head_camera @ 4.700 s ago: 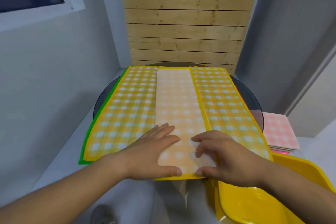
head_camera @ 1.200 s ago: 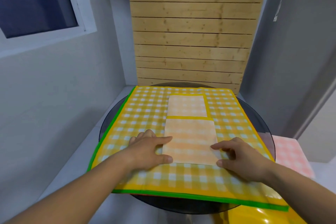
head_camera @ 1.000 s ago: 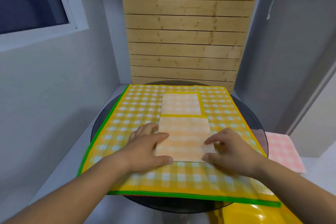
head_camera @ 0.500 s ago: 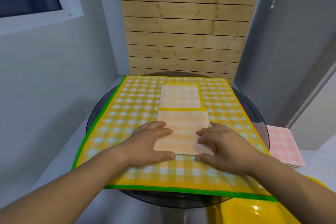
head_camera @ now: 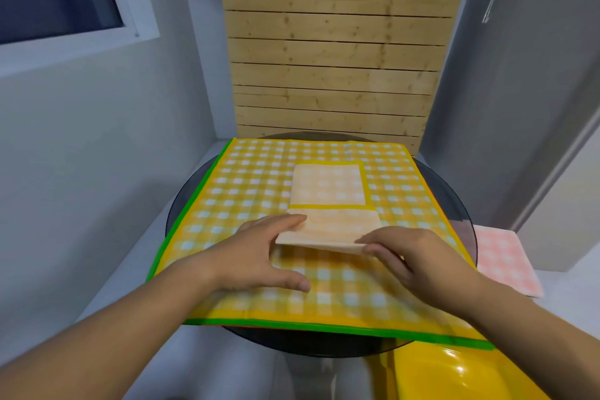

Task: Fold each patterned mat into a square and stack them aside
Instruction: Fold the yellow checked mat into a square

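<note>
A pale orange checked mat, folded into a narrow strip and then doubled over, lies on a spread yellow checked mat. The near edge of its folded flap is raised off the surface. My right hand pinches the flap's near right corner, fingers on top and thumb beneath. At the flap's left edge my left hand lies with straight fingers, its thumb spread flat on the yellow mat.
A green-bordered mat edge shows under the yellow one, all on a round dark glass table. A stack of folded pink checked mats lies to the right. A yellow plastic chair stands at the near right. Walls close in on three sides.
The long strip was folded over into a shorter piece. In the last half second both hands went from pressing it flat to raising its near edge.
</note>
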`<state>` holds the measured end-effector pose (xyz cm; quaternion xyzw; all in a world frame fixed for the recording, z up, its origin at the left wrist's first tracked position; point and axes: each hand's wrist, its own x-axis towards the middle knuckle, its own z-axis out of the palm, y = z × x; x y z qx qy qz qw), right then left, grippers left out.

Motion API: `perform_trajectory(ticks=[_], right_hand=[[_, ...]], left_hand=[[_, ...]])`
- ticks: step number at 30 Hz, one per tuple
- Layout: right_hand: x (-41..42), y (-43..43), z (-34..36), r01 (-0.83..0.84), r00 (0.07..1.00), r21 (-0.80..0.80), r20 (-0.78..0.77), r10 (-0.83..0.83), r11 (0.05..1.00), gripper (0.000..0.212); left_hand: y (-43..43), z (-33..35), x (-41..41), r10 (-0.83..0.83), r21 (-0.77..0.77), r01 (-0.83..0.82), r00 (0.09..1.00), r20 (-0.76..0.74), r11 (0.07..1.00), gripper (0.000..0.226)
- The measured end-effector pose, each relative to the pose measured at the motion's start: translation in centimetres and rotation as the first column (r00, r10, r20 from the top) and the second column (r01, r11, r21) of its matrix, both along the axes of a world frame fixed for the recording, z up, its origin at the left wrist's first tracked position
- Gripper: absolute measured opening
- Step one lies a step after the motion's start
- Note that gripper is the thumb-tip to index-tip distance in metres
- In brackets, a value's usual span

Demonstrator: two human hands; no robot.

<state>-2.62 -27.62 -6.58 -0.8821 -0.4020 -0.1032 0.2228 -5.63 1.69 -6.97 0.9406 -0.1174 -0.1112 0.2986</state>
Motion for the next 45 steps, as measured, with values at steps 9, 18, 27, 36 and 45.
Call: perform_trajectory(ticks=[9, 18, 27, 36, 45], right_hand=[[0.1, 1.1, 4.4, 0.086, 0.987, 0.283, -0.158, -0.042, 0.955, 0.025], [5.1, 2.1, 4.7, 0.423, 0.873, 0.582, -0.466, -0.141, 0.695, 0.041], [6.8, 1.1, -0.4, 0.561, 0.686, 0.220, -0.662, -0.300, 0.798, 0.054], [6.1, 1.7, -1.5, 0.532, 0.739, -0.058, -0.455, -0.497, 0.845, 0.039], [4.9, 2.9, -2.1, 0.606, 0.689, -0.244, -0.314, -0.653, 0.757, 0.060]], left_hand=[[-0.3, -0.1, 0.6, 0.113, -0.209, -0.095, 0.991, 0.076, 0.973, 0.062], [-1.2, -0.6, 4.4, 0.230, -0.329, -0.208, 0.973, 0.029, 0.921, 0.023], [-1.9, -0.9, 7.3, 0.392, -0.298, -0.374, 0.920, 0.000, 0.878, 0.007], [-3.9, -0.5, 6.5, 0.442, -0.193, -0.420, 0.893, 0.088, 0.887, 0.025], [-7.4, -1.9, 4.4, 0.396, 0.147, -0.407, 0.913, 0.101, 0.901, 0.069]])
